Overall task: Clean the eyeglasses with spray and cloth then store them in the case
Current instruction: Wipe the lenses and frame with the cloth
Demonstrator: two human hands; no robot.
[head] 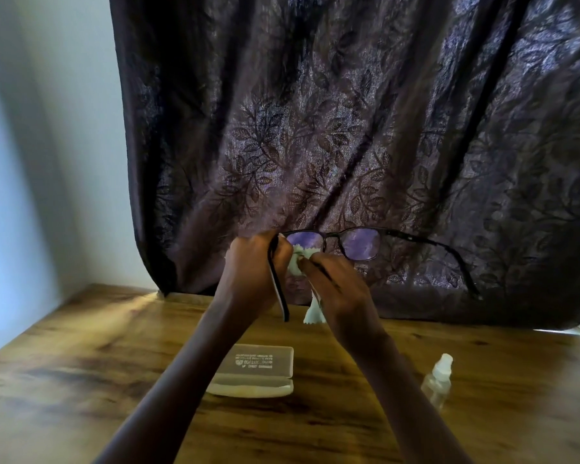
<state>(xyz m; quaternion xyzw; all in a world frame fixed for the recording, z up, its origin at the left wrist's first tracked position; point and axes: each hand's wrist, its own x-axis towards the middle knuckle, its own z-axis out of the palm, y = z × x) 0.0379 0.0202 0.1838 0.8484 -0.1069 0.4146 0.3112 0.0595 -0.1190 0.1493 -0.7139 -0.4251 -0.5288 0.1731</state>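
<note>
The left hand (255, 262) grips the glasses (335, 244) at the hinge, raised so the lenses catch light. Just beside it, the right hand (332, 279) pinches the cloth (295, 259) against one lens. Below both hands wait the closed case (255, 370) and the spray (437, 380).

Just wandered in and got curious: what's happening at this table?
A person is cleaning a pair of eyeglasses, held up in front of a dark curtain. The left hand grips the frame at one corner, and the right hand rubs a pale cloth against the lens beside it. Down on the wooden table, a closed case and a small spray bottle stand by, so the glasses are not yet stored.
</note>
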